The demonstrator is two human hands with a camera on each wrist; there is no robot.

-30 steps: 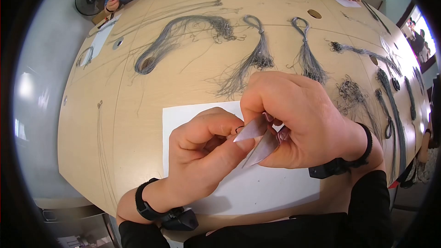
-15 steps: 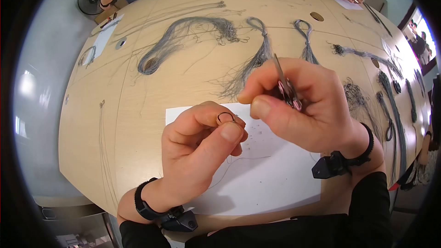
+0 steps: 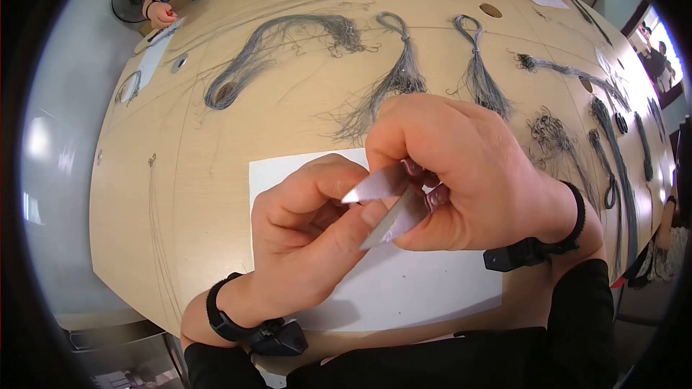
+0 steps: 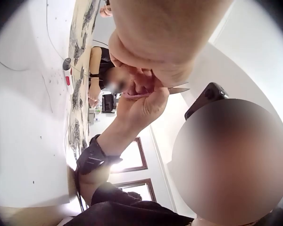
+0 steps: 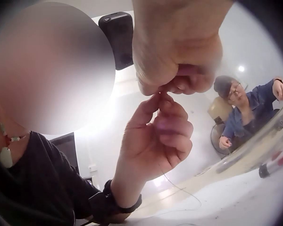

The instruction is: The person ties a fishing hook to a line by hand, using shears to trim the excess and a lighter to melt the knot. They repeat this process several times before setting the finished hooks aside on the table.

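My left hand pinches something small between thumb and index finger; the blades and fingers hide it in the head view. From that hand a thin line hangs down in the right wrist view. Pink-handled scissors are gripped in my right hand, their two blades spread apart over the left fingertips. The left wrist view shows one pointed blade sticking out past the hands. Both hands are close together above a white sheet.
Bundles of grey line with hooks lie across the table, among them a looped bundle, a second one and a long curved one. A red-and-white tool lies near the sheet. Two people work at the far side.
Half a second ago the scissors were raised apart from my left hand, and a dark hook showed at its fingertips. Now the right hand is back against the left, blades spread, hook hidden.
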